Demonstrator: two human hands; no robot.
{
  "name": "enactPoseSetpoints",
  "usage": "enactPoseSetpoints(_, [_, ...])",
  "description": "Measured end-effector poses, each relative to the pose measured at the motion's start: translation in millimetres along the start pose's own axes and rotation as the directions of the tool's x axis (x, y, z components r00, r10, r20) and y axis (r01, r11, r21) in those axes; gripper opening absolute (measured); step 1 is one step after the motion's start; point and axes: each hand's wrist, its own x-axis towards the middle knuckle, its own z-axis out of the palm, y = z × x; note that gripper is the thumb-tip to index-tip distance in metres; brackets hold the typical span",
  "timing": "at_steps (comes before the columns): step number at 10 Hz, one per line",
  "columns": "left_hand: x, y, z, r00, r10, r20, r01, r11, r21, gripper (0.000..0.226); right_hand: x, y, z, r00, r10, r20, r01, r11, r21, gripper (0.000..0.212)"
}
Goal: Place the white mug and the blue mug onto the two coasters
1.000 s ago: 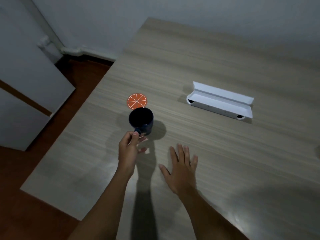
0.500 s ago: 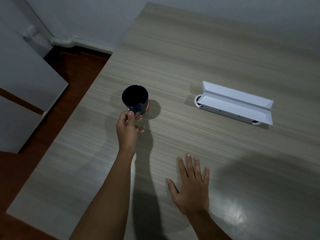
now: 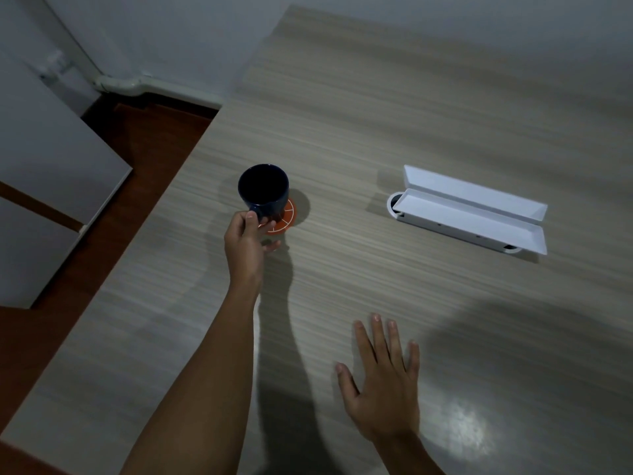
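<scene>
The dark blue mug (image 3: 265, 188) stands upright over an orange coaster (image 3: 286, 219) with a white citrus pattern, covering most of it. My left hand (image 3: 245, 246) pinches the mug's handle from the near side. Whether the mug's base rests on the coaster or hovers just above it, I cannot tell. My right hand (image 3: 383, 378) lies flat on the table, fingers spread, holding nothing. No white mug and no second coaster are in view.
An open white cable box (image 3: 469, 214) is set into the wooden table (image 3: 376, 114) to the right of the mug. The table's left edge drops to a brown floor (image 3: 144, 149), where a white cabinet (image 3: 44, 173) stands.
My left hand carried the blue mug away from me, from just short of the coaster to over it. My right hand stayed flat on the table.
</scene>
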Motion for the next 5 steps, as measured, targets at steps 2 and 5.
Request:
enactPoseSetpoints(2, [0.7,-4.3,-2.0,1.0,0.003,0.011,-0.003,1.0,-0.019,0.028,-0.7,0.7,2.9,1.0,-0.01,-0.013,0.01,1.0,-0.006,0.075])
enactPoseSetpoints(5, [-9.4,-3.7,-14.6,0.998,-0.024,0.051,0.021,0.999,0.05,0.011,-1.0,-2.0,-1.9,1.0,-0.03,-0.007,0.03,0.999,-0.03,0.073])
